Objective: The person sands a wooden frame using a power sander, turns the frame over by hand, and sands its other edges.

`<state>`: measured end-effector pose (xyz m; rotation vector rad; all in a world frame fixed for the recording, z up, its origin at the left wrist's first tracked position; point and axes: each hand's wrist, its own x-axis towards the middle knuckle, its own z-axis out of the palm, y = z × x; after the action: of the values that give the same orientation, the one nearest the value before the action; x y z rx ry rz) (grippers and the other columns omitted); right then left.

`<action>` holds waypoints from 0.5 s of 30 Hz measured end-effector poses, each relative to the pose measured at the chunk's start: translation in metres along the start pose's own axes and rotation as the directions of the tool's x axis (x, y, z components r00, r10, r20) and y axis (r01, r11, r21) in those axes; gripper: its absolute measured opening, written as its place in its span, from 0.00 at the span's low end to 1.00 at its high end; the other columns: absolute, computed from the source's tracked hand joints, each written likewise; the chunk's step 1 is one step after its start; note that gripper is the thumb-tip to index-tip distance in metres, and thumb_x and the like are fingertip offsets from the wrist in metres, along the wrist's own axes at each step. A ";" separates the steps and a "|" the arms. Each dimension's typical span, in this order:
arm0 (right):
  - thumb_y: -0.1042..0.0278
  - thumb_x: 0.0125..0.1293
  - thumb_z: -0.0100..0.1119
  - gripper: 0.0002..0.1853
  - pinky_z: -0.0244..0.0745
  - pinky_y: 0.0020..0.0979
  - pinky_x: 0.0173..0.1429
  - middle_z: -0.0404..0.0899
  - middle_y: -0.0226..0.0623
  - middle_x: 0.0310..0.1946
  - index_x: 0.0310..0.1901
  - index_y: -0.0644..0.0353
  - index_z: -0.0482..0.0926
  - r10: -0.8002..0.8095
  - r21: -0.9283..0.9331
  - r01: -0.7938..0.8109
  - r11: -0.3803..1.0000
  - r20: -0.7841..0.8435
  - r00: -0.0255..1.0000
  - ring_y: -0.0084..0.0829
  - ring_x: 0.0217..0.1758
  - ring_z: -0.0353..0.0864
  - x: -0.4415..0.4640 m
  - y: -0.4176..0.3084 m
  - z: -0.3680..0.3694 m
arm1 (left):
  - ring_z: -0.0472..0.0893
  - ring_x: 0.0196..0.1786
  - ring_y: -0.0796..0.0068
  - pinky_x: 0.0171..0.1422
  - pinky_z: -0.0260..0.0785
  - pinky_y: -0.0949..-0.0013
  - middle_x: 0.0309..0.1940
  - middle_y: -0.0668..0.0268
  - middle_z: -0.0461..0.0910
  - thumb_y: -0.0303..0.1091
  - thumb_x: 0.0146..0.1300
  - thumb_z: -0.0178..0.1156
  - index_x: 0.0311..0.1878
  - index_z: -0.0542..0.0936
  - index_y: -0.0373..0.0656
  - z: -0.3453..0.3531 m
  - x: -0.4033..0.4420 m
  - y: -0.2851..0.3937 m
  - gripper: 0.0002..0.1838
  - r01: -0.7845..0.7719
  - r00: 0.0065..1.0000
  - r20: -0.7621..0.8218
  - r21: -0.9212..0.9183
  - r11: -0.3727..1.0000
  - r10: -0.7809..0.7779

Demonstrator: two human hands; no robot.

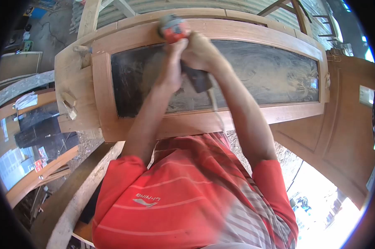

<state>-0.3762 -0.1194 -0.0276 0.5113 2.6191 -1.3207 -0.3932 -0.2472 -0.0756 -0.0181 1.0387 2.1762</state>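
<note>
A red and dark power tool (173, 31) is over the far rail of a wooden frame (253, 29) with a dusty dark panel (253, 70). My left hand (174, 62) is wrapped round the tool's near side, just below its red head. My right hand (200, 52) is closed round the tool's body, to the right of my left hand. The tool's dark rear end sticks out below my hands, and a cord (214, 103) runs from it toward my shirt. Motion blurs the tool's head, so its contact with the wood is hard to make out.
The frame lies on a wooden workbench (77, 85), with a small wooden block (70, 108) at its left. A brown panelled door (349, 108) stands at the right. At the left is another framed panel (40, 124) with things on it. Corrugated sheet (195, 7) is beyond the bench.
</note>
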 end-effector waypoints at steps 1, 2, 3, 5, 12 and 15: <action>0.51 0.68 0.63 0.30 0.85 0.51 0.60 0.88 0.66 0.47 0.50 0.79 0.83 -0.013 -0.069 0.014 0.998 0.010 1.000 0.61 0.57 0.89 0.012 -0.015 0.020 | 0.83 0.66 0.69 0.73 0.72 0.59 0.63 0.63 0.84 0.50 0.81 0.55 0.70 0.78 0.42 -0.015 -0.005 0.020 0.25 -0.027 0.999 0.032 0.010 1.000 0.027; 0.51 0.69 0.61 0.31 0.83 0.51 0.63 0.87 0.66 0.51 0.53 0.80 0.80 -0.010 -0.083 0.014 0.996 0.056 0.998 0.61 0.60 0.88 0.020 -0.037 0.032 | 0.82 0.67 0.66 0.74 0.71 0.59 0.65 0.60 0.84 0.50 0.83 0.52 0.71 0.78 0.40 -0.035 -0.007 0.034 0.27 -0.017 0.999 -0.030 -0.011 1.000 0.017; 0.51 0.69 0.59 0.32 0.82 0.50 0.67 0.86 0.66 0.55 0.56 0.81 0.78 -0.005 -0.095 0.015 0.995 0.103 0.995 0.60 0.62 0.87 0.027 -0.057 0.043 | 0.82 0.67 0.65 0.75 0.70 0.58 0.65 0.59 0.83 0.51 0.83 0.50 0.72 0.77 0.40 -0.048 -0.009 0.048 0.27 -0.032 0.997 -0.067 -0.010 0.999 0.031; 0.51 0.70 0.57 0.32 0.80 0.49 0.69 0.84 0.66 0.58 0.59 0.80 0.77 -0.017 -0.104 0.035 0.994 0.176 0.984 0.57 0.65 0.85 0.041 -0.084 0.063 | 0.80 0.69 0.64 0.76 0.69 0.57 0.67 0.60 0.81 0.53 0.85 0.47 0.75 0.73 0.40 -0.068 -0.016 0.075 0.29 -0.079 0.996 -0.050 -0.016 0.997 0.078; 0.53 0.63 0.63 0.24 0.86 0.48 0.52 0.89 0.62 0.37 0.43 0.73 0.88 -0.078 -0.140 0.072 0.988 -0.042 0.996 0.57 0.47 0.92 0.047 -0.065 0.061 | 0.80 0.68 0.70 0.71 0.73 0.56 0.67 0.63 0.81 0.58 0.83 0.49 0.76 0.73 0.44 -0.061 -0.007 0.077 0.32 0.043 0.999 -0.026 0.043 0.998 -0.041; 0.55 0.64 0.62 0.21 0.86 0.46 0.49 0.90 0.58 0.38 0.43 0.69 0.89 0.011 -0.085 -0.016 0.996 -0.058 0.998 0.55 0.43 0.92 0.037 -0.025 0.019 | 0.81 0.68 0.72 0.68 0.75 0.55 0.66 0.63 0.82 0.62 0.80 0.52 0.75 0.74 0.44 -0.029 0.013 0.052 0.34 0.173 0.983 0.028 0.226 0.959 -0.184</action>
<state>-0.4204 -0.1398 -0.0312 0.5607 2.7001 -1.2014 -0.4429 -0.2813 -0.0643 0.0427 1.2006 1.8796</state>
